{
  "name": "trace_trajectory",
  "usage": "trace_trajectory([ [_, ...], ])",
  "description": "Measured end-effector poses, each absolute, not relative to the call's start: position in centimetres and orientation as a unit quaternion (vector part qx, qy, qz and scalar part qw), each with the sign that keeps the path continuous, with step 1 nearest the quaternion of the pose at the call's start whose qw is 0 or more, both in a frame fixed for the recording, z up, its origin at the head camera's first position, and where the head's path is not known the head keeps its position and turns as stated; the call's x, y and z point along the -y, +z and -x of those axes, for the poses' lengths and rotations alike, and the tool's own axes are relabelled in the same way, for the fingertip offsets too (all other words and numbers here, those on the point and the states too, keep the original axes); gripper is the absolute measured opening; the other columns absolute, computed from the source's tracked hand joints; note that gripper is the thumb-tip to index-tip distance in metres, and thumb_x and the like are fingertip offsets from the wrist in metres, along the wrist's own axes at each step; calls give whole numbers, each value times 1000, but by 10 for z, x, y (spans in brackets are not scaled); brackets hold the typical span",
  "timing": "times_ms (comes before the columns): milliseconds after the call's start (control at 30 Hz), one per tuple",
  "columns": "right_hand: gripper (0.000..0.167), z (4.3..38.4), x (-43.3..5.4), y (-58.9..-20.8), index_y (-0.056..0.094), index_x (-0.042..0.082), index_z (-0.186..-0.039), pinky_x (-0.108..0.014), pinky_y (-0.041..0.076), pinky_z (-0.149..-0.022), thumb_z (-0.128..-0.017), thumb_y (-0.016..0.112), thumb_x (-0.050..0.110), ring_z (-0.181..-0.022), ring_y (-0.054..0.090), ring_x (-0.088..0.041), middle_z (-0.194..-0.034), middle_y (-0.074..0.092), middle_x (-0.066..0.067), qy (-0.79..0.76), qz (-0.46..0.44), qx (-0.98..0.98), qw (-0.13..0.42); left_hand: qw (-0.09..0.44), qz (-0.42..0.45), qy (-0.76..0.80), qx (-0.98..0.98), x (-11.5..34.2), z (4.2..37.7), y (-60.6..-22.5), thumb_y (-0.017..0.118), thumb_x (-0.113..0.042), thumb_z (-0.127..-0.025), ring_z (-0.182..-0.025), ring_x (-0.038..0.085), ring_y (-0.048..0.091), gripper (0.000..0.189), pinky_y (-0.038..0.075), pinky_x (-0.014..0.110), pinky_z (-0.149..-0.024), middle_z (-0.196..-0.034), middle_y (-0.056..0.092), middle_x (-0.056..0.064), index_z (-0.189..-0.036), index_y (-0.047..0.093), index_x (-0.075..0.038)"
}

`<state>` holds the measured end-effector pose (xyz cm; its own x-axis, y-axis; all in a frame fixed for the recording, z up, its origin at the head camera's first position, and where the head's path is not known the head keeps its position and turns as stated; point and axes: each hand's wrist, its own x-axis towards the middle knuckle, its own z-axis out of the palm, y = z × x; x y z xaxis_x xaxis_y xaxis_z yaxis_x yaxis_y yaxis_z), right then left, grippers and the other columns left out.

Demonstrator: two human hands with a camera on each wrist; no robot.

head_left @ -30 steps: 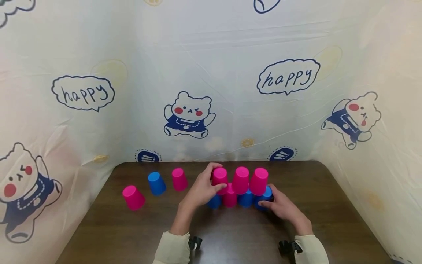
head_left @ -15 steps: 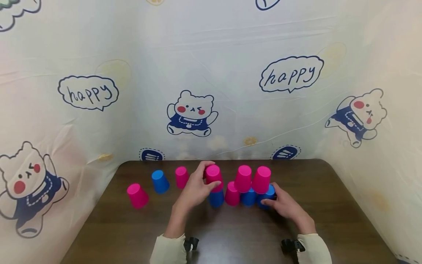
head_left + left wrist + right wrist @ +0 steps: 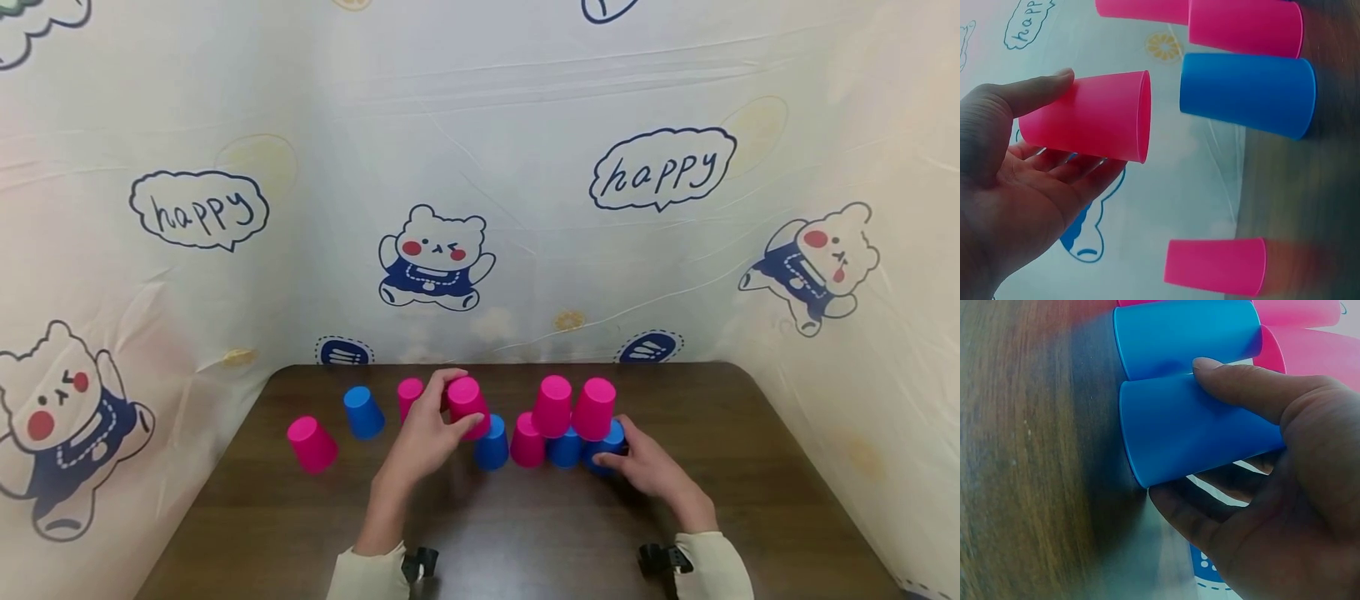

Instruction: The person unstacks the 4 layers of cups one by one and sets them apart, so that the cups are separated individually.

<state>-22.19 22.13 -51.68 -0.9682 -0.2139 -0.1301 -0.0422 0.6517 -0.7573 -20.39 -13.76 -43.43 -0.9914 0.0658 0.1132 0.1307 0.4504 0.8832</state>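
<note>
My left hand [image 3: 420,442] grips an upside-down pink cup [image 3: 467,407] between thumb and fingers, raised up and left of a blue cup [image 3: 492,443]. In the left wrist view this pink cup [image 3: 1097,119] is apart from the blue one. A bottom row of upturned cups runs rightward from that blue cup: a pink cup [image 3: 528,442], a blue cup [image 3: 564,450] and an end blue cup [image 3: 1172,431]. Thumb and fingers of my right hand [image 3: 654,473] curl round the end cup. Two pink cups [image 3: 552,408] [image 3: 595,410] stand on the row's right part.
At the left of the brown table [image 3: 525,542] stand a pink cup [image 3: 312,446], a blue cup [image 3: 364,413] and another pink cup [image 3: 408,393], partly behind my left hand. A printed curtain [image 3: 540,275] hangs behind the table.
My left hand has carried its pink cup leftward, away from the other two upper pink cups and past the left blue cup. My right hand keeps its hold on the end blue cup.
</note>
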Motion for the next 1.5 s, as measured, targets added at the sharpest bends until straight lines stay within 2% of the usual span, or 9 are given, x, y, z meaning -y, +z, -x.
trace_trajectory([
  [733, 59, 222, -221, -518, 47, 10, -141, -63, 51, -105, -95, 80, 28, -115, 61, -30, -130, 64, -12, -414, 65, -901, 109, 45, 9, -516, 855, 181, 194, -446, 84, -7, -89, -137, 40, 53, 77, 60, 56, -97, -147, 55, 13, -151, 41, -20],
  [1100, 57, 222, -221, -515, 47, 9, -140, -61, 52, -104, -96, 79, 27, -113, 61, -29, -129, 64, -12, -414, 69, -902, 105, 21, -26, -520, 854, 208, 187, -450, 80, -7, -92, -139, 44, 49, 73, 55, 60, -104, -152, 49, 17, -151, 37, -13],
  [1500, 56, 221, -220, -515, 48, 10, -140, -59, 53, -103, -96, 78, 26, -112, 61, -29, -128, 64, -12, -414, 65, -902, 107, -8, -89, -468, 879, 239, 189, -458, 79, -7, -90, -135, 49, 50, 73, 54, 64, -103, -147, 50, 27, -148, 34, -5],
])
